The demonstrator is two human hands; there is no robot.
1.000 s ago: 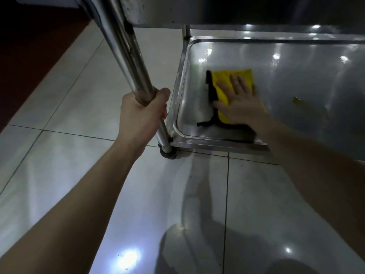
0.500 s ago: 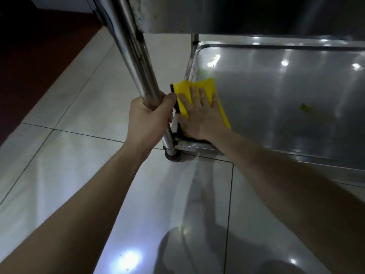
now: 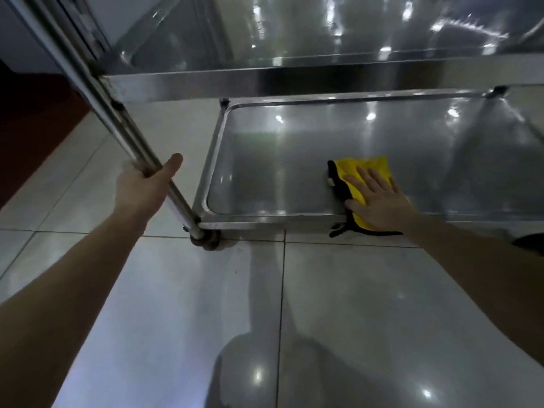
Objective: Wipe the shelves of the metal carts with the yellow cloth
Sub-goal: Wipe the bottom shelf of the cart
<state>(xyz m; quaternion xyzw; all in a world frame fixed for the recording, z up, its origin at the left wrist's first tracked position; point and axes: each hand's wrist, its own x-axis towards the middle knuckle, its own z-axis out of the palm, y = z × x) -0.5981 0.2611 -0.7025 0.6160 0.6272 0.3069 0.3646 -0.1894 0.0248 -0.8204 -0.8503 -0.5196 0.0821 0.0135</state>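
- Far on the left is a strip of dark red floor (image 3: 32,134). Next to it are pale, shiny floor tiles (image 3: 338,319).
- The left hand (image 3: 141,191) grips a slanted metal pole (image 3: 125,129). The fingers curl round the pole and the thumb points up along it.
- The pole is the near left leg of a metal cart (image 3: 182,83). At the bottom of the pole is a small dark wheel (image 3: 206,241) that sits on the tiles.
- The upper shelf (image 3: 294,39) is shiny and runs across the top of the view. Small lights shine back from it.
- Below it is the bottom shelf (image 3: 273,172). It is a flat tray with a raised rim, low down, just above the tiles.
- The cloth (image 3: 368,169) is yellow with a black edge. It lies on the bottom shelf, at the near rim and to the right of the middle. Its near end hangs over the rim, and a black corner sticks out to the left there.
- The right hand (image 3: 379,203) lies flat on the cloth and presses it down. The fingers are straight and a little apart, and they point away from the person.
- Both bare arms reach in from the bottom corners.
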